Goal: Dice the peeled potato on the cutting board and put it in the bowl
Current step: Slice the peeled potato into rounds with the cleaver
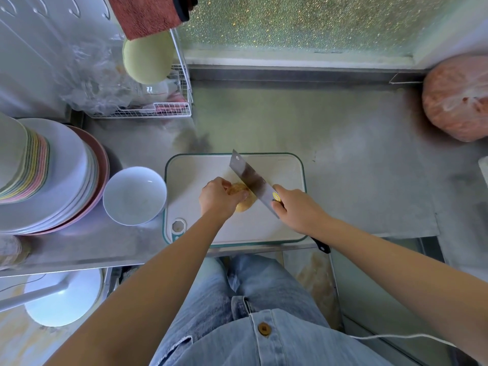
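Potato (244, 204), peeled and pale yellow, lay near the middle of the cutting board (280, 228). The left hand (217, 198) held it from above with curled fingers, so part of it was hidden. The right hand (297, 210) was closed firmly around the handle of the knife (250, 178). The wide steel blade stood on its edge against the right side of the potato and slanted away from the person.

As I judge, the step in hand was the first cuts: the potato looked whole or nearly whole, and no pieces were seen on the board. The next move would call for a straight press down through the potato, with the left fingertips kept back from the blade, because a round, smooth potato may roll or slip.

The board was white plastic, flat and matte, with a green rim and rounded corners. The bowl (134, 195), white, round and glossy, stood just beside the left edge of the board with nothing in it. Both rested on a dull metal counter (343, 167). A stack of plates (60, 180) stood to the left of the bowl.
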Demonstrator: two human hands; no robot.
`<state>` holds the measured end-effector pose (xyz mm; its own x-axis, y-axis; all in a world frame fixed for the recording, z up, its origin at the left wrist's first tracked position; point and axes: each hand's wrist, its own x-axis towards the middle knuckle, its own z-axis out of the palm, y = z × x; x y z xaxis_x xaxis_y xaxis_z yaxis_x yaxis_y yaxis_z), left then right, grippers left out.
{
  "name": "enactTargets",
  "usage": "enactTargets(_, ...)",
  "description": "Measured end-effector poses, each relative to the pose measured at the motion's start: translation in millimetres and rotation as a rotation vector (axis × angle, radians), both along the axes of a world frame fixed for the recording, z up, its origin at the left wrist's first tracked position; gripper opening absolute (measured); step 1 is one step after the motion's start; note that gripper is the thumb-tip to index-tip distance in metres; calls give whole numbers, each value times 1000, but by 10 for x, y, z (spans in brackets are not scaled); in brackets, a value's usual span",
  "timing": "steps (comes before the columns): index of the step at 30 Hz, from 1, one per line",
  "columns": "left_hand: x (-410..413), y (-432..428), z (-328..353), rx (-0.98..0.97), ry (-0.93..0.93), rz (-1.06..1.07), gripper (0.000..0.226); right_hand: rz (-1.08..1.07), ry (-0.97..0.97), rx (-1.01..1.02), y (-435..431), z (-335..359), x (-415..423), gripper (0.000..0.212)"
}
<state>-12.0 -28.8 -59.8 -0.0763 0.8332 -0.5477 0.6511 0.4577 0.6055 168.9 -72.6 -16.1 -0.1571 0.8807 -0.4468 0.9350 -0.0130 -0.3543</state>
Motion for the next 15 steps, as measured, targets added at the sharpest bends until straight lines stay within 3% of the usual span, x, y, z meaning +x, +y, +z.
enactTargets(7, 14, 11, 10, -10, -9, 23, 46, 43, -46, 6, 12, -99, -78, 28)
enactTargets(15, 18, 0, 22, 8, -11, 20, 46, -25, -71, 6, 49, -350, -250, 28)
